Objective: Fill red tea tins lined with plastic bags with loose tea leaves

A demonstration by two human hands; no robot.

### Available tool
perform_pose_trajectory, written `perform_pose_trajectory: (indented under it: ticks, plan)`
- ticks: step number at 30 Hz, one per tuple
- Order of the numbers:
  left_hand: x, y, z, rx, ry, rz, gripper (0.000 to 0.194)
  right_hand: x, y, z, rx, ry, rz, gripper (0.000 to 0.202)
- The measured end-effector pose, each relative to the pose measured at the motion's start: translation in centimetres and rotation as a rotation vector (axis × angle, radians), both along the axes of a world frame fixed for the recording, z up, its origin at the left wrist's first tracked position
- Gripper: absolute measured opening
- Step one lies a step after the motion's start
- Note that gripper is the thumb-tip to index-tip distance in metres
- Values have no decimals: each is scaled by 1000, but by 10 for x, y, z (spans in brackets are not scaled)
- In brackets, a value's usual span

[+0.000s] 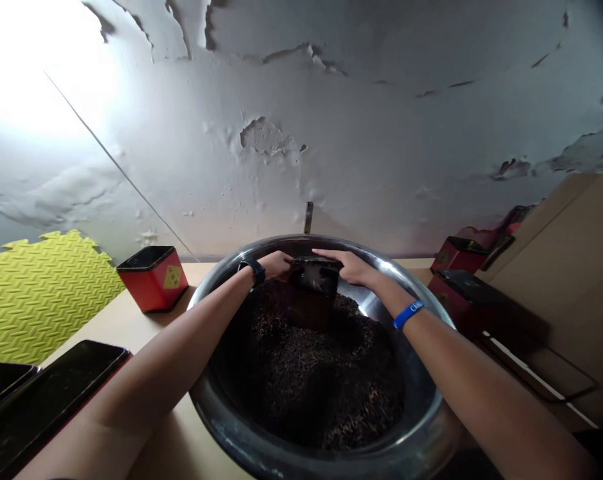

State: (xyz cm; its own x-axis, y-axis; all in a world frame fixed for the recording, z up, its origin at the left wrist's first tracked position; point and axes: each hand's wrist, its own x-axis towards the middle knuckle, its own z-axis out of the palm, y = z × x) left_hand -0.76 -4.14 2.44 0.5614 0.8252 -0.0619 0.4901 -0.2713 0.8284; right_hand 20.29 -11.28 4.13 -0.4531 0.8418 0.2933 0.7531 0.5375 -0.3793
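Note:
A large metal bowl (221, 437) holds dark, loose, dry material (306, 373) that looks like leaves or shreds. Inside it, near the far rim, a dark red tin (311, 303) stands in the material. My left hand (277, 265), below a black wristband, grips the tin's upper left edge with curled fingers. On the opposite side my right hand (348, 265) holds the tin's upper right edge, its index finger stretched out over the top. A blue band circles the right wrist. The tin's far side is hidden.
A red tin with a yellow label (154, 283) stands left of the bowl. Black-topped containers (56, 393) lie at the near left, beside a yellow foam mat (46, 293). More red tins (458, 257) and a cardboard box (566, 267) are at the right. A peeling wall rises behind.

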Motion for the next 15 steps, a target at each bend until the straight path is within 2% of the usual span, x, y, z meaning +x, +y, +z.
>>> perform_pose_trajectory:
  ticks: [3,6,9,13,15]
  plan:
    - [0,-1,4,-92,-54,87,22,1,3,-3,20,-16,1,68]
    - [0,0,5,-113,-79,134,25,5,2,-3,-165,-136,93,66]
    - [1,2,1,-98,11,77,31,8,-2,1,-300,-201,148,67]
    - [2,6,-3,-77,102,19,35,1,-1,0,-199,-111,91,51]
    - [2,6,-3,-96,126,-24,45,-7,2,-5,-158,-79,10,55]
